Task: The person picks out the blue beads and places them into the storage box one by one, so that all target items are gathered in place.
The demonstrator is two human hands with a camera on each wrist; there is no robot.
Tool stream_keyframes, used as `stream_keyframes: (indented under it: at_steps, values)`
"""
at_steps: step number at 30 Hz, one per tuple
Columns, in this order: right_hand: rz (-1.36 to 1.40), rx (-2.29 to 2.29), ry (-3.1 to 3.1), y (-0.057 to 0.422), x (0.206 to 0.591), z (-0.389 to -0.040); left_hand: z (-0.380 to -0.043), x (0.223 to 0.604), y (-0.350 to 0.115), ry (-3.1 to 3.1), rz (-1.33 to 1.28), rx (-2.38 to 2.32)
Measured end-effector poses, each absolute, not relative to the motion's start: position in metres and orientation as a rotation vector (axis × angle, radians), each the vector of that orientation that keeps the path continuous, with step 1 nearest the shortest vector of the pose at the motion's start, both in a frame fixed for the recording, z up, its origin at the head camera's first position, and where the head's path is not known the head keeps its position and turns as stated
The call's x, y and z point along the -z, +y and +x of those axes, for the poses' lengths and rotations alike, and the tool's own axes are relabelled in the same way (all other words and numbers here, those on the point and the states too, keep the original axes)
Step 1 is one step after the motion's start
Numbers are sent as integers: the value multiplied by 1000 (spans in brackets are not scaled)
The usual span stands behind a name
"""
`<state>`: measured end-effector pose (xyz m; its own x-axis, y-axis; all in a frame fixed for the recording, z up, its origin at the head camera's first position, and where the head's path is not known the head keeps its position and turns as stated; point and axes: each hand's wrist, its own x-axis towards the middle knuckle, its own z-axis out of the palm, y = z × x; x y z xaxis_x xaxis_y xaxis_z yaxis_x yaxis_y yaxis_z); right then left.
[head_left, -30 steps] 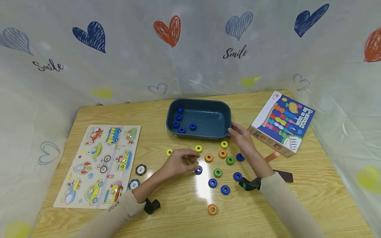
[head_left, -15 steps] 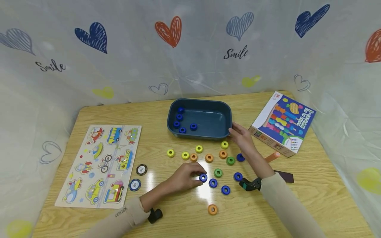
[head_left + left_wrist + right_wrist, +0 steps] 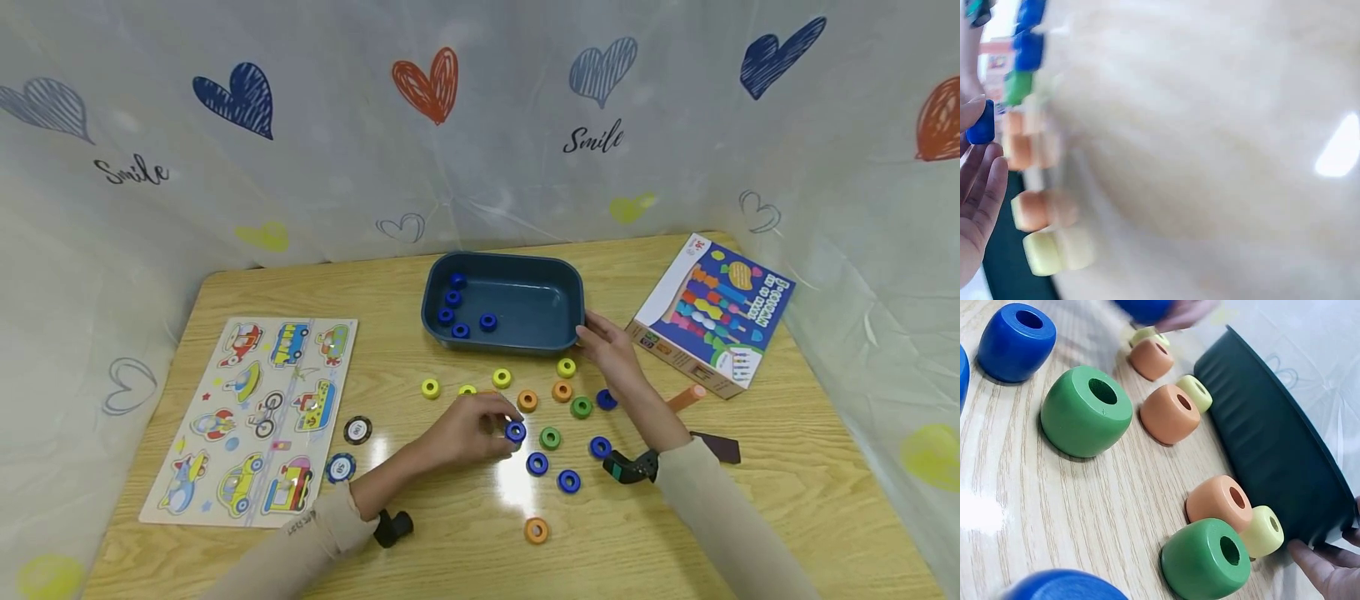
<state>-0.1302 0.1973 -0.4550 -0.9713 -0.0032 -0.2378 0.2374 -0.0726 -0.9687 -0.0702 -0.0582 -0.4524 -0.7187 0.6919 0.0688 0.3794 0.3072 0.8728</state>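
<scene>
My left hand pinches a blue barrel-shaped bead between thumb and fingertips. In the left wrist view the bead is up off the table. My right hand holds the near right corner of a dark teal plastic tub, thumb at the rim. Several blue beads lie inside the tub, mostly to its left. In front of it sit loose beads: yellow, orange, green and blue. My left hand partly covers a yellow and an orange one in the head view.
A picture puzzle board lies at the left, beside two poker chips. A bead-game box stands at the back right. Near my right forearm are an orange stick and a dark flat piece. A lone orange bead sits in front.
My left hand reached the blue bead, took hold of it and raised it, moving slightly away from me over the last half second. My right hand stays at the tub's corner.
</scene>
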Motion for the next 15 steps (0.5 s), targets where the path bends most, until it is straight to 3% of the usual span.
stream_keyframes:
  at_steps: [15]
  values:
    - [265, 2180, 2014, 198, 454, -129, -152, 401, -72, 2410, 845, -1528]
